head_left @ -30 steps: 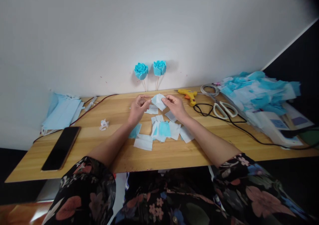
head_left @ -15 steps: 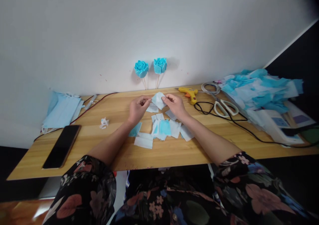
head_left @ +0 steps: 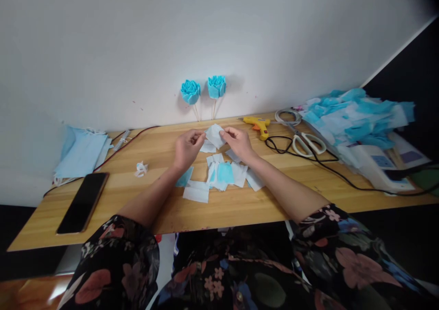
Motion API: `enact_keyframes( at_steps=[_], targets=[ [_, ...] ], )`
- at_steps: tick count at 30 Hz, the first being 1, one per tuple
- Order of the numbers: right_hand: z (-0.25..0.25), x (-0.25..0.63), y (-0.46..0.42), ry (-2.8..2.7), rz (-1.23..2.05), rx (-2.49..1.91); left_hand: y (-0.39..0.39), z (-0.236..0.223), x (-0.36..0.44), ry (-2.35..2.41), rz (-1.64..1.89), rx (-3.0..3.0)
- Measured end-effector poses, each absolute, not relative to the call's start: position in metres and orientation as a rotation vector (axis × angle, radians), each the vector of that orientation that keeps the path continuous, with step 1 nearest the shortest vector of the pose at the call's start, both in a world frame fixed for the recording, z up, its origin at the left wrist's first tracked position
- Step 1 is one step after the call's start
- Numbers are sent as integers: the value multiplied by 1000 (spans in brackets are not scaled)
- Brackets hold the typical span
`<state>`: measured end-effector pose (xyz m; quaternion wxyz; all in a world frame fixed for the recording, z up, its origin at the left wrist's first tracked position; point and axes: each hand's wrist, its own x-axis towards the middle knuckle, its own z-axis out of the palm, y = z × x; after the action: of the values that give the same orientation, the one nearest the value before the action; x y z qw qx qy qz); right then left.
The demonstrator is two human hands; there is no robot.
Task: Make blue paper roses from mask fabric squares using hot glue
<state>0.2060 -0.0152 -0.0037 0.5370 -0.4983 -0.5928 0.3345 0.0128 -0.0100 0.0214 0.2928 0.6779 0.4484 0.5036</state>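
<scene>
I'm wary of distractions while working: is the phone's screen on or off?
Off, it appears: the phone, lying face up on the table, shows a plain black screen.

Matt, cloth-like fabric is seen in the held square (head_left: 215,138), grained wood in the table (head_left: 236,211), smooth plastic in the glue gun (head_left: 261,124).

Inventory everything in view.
held square: one, pale, between hands
loose squares: several, white/blue, centre
flowers: two, blue, before wall
glue gun: one, yellow, centre right
scissors: one, white-handled, right
coiled cable: one, pale, behind scissors
cords: at least two, dark, left and right
cut scraps: heap, blue/white, far right
face masks: stack, blue, rear left
phone: one, black, front left
crumpled scrap: one, white, centre left
table: one, wood-brown, beneath
wall: one, white, behind
sleeves: two, black floral, bottom
left hand: one, bare, square's left corner
right hand: one, bare, pinching square
</scene>
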Motion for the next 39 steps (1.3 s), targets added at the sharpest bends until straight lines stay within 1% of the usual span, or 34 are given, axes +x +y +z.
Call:
enact_keyframes(
  at_steps=[4,8,13,18,22,25,29,33,39],
  targets=[
    [-2,205,-16,-1418,759,-1206,-7,21,15,1002,1270,1452],
    [-2,205,-16,-1394,798,-1184,-5,19,13,854,1180,1395],
    [-2,202,-17,-1295,1004,-1100,-7,16,13,738,1072,1694],
    [0,195,-20,-1138,1184,-1035,-11,13,17,569,1102,2158],
    [-1,193,-19,-990,1369,-938,-16,13,18,457,1070,2272],
    [-1,195,-17,-925,1441,-881,-18,14,19,481,1174,2258],
    [2,197,-17,-908,1485,-857,-15,15,18,711,1386,2169],
    [6,197,-20,-916,1491,-869,-10,12,18,905,1382,1968],
    [5,197,-21,-980,1488,-895,-6,15,19,966,1370,1638]
  ],
)
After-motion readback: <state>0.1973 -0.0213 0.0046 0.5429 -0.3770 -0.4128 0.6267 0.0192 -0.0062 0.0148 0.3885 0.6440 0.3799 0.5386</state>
